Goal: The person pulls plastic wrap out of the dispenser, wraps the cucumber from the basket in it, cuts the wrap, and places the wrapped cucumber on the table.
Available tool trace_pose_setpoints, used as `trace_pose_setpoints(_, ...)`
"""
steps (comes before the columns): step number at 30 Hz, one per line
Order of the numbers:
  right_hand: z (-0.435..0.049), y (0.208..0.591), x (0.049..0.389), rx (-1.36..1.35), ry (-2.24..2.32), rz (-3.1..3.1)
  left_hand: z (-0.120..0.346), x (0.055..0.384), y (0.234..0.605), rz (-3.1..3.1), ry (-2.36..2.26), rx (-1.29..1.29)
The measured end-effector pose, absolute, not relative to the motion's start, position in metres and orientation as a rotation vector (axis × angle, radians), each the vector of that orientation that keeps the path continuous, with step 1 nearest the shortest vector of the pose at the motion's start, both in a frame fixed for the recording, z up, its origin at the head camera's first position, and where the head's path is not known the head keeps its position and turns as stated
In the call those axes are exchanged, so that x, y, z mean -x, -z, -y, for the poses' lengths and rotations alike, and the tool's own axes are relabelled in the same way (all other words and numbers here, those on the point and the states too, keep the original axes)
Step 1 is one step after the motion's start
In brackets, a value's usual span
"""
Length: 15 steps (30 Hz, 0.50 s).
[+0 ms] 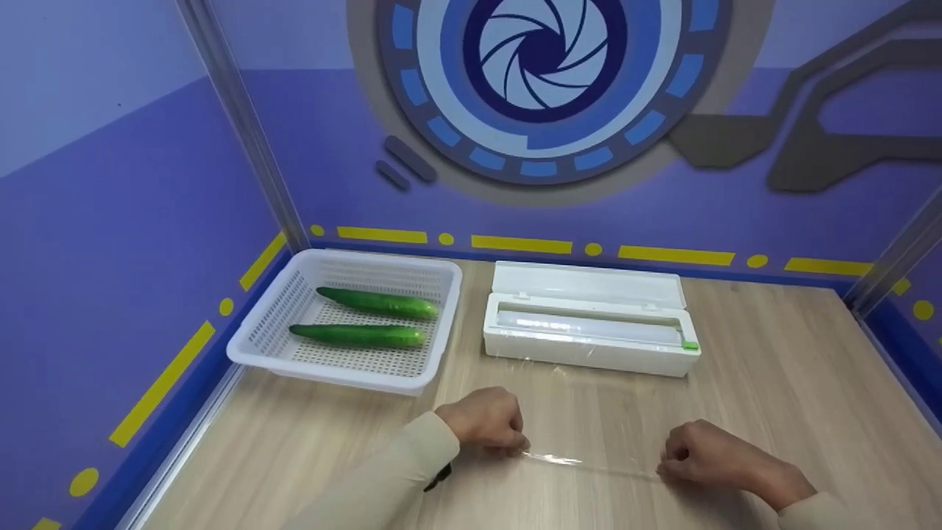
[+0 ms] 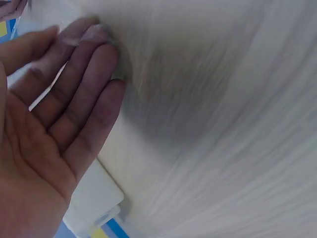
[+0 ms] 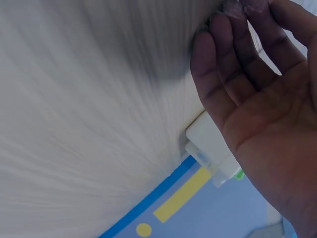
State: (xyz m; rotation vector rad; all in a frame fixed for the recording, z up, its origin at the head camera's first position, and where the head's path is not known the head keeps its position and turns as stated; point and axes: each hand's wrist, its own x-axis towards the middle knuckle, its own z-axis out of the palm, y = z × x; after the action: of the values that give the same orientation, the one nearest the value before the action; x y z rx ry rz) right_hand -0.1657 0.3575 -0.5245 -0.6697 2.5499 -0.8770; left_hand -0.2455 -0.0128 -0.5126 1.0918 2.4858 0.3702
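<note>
A sheet of clear cling film (image 1: 563,461) stretches between both hands, low over the table, and runs back toward a white cling film box (image 1: 589,357). The left hand (image 1: 487,419) pinches the film's near left corner between thumb and fingers. At the opposite corner, the right hand (image 1: 710,456) pinches the film the same way. Inside the box, whose lid stands open at the back, lies a film roll (image 1: 589,326). A small green piece (image 1: 690,345) sits at the box's right front end. Both wrist views show the fingertips close to the table.
Left of the box stands a white plastic basket (image 1: 331,374) holding two cucumbers (image 1: 379,302). The wooden table (image 1: 795,368) is bounded by a purple back wall (image 1: 324,162) and side walls.
</note>
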Motion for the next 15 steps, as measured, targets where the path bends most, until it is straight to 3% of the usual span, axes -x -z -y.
trace_pose_setpoints(15, -0.375, 0.542, 0.15, 0.768, 1.108, -2.655, 0.017, 0.246, 0.518, -2.485, -0.413, -1.042)
